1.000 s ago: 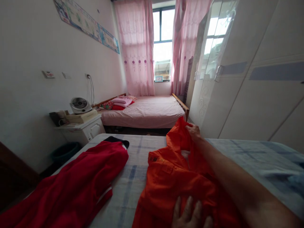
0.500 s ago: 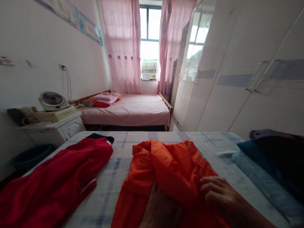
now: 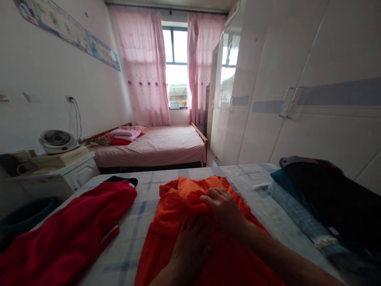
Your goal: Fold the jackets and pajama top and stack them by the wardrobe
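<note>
An orange jacket [image 3: 166,214] lies on the blue-and-white checked sheet in front of me, its collar end pointing away. My left hand [image 3: 193,238] rests flat on the middle of the jacket, fingers stretched out. Farther up, near the collar, my right hand [image 3: 223,206] has its fingers bent and drawn together on a bunched fold of the orange cloth; its fingertips are partly hidden.
To the left lies a red garment [image 3: 77,222] with a dark piece at its far end. Folded dark clothes [image 3: 324,186] and a bluish checked cloth [image 3: 294,210] are stacked right. Beyond are a pink bed [image 3: 154,147], a cabinet with a fan [image 3: 58,140], and white wardrobes [image 3: 268,135].
My right hand has moved from the jacket's right side up and inward near the collar. The raised orange flap now lies flatter, and my left hand shows on top of the cloth. The view has shifted.
</note>
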The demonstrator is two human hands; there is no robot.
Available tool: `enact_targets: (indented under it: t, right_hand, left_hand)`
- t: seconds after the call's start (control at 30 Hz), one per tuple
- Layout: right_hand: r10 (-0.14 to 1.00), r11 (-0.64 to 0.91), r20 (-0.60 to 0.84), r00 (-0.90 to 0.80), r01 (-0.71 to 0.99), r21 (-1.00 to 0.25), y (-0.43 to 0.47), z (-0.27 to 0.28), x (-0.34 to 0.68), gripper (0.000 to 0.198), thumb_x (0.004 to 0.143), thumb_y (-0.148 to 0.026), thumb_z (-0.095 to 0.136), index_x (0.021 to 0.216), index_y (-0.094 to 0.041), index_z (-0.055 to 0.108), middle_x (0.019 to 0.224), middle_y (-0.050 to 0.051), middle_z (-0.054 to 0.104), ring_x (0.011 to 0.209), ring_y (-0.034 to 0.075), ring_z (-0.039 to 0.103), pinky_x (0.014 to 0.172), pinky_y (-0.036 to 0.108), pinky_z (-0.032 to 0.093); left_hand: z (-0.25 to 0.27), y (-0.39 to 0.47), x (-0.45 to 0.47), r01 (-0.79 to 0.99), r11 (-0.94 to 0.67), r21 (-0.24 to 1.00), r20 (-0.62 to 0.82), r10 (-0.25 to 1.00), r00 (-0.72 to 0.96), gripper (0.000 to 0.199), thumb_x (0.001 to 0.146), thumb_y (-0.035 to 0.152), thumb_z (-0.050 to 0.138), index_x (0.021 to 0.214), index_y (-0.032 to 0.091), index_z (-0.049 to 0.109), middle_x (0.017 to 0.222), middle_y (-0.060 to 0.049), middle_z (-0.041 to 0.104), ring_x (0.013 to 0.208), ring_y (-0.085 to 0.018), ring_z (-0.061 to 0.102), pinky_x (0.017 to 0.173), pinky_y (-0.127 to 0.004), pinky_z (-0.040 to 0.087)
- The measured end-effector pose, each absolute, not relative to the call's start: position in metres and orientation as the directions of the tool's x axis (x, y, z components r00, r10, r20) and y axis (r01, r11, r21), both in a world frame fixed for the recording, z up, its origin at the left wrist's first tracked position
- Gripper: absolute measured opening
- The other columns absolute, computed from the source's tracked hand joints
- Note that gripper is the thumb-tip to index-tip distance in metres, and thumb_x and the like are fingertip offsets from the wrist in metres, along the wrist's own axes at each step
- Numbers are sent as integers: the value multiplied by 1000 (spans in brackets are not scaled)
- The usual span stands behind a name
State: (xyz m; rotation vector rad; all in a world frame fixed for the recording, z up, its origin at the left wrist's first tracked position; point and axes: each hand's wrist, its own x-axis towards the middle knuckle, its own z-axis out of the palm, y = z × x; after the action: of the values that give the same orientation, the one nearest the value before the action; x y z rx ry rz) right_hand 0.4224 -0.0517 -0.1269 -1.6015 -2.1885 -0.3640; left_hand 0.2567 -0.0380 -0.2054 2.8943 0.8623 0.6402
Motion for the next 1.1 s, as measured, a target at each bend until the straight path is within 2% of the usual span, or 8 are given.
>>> enact_targets:
  t: [0.1,0.23,0.33,0.4,0.53,0.7,0.9,1.1]
  right_hand:
    - [807,360,473,-353,930,78,-66,-137,433,26,87,-19,48,110,-22,59,104,8,63,97,22,55,88,39,40]
    - [873,467,194,-448,882,-62,-99,-157,442,52,78,-8,48,129,-16,47,129,13,54,116,25,51,95,42,40]
    - [884,464,93,-458,837,-290,-98,-138,447,49,75,-7,45,121,-21,55,125,7,58,111,21,55,93,34,43]
    - [922,387,129,-365,855,-346,-77,-115,451,42,79,-8,39,111,-24,61,113,2,65,103,16,60,90,27,43]
    - [976,150,190,-108,963,-225,-3,-96,462,48,82,-16,41,130,-16,48,132,10,52,119,21,49,100,33,36]
    - [992,116,-22,-120,983,-145,69,-126,469,65,71,-29,68,131,-17,45,138,13,44,126,28,40,105,47,30]
    - [978,117,-170,-119,993,-20,82,-126,459,31,87,-37,54,109,-16,57,110,5,59,94,17,59,81,39,50]
    - [962,226,131,-238,969,100,22,-53,445,17,84,-19,51,96,-15,62,106,10,60,108,23,51,102,44,28]
  left_hand:
    - [-192,-48,248,492,-854,168,364,518,774,41,81,35,56,121,28,55,124,-2,59,111,-24,54,95,-41,44]
    - [-161,-69,238,397,-904,155,455,422,784,28,84,21,47,108,24,61,112,-2,65,99,-15,61,87,-25,48]
    - [-157,-72,240,422,-907,13,542,361,759,37,85,33,49,120,20,54,135,-8,50,123,-23,46,101,-36,40]
    - [-170,-67,244,458,-887,-51,490,377,785,49,83,47,52,124,20,51,135,-10,50,124,-28,46,100,-45,39]
    - [-213,-55,247,407,-895,-183,403,309,861,58,78,60,52,121,20,53,123,-10,61,113,-28,54,92,-42,43]
    - [-255,-50,249,465,-819,-336,662,146,735,23,87,33,51,108,26,58,109,-3,67,109,-22,55,103,-40,28]
    - [-253,-58,245,465,-830,-306,626,193,756,22,87,34,52,107,28,58,119,-4,61,114,-20,52,102,-38,31]
    - [-201,-66,249,517,-855,-32,347,476,808,37,83,44,51,113,23,58,131,-10,53,121,-28,47,101,-53,34]
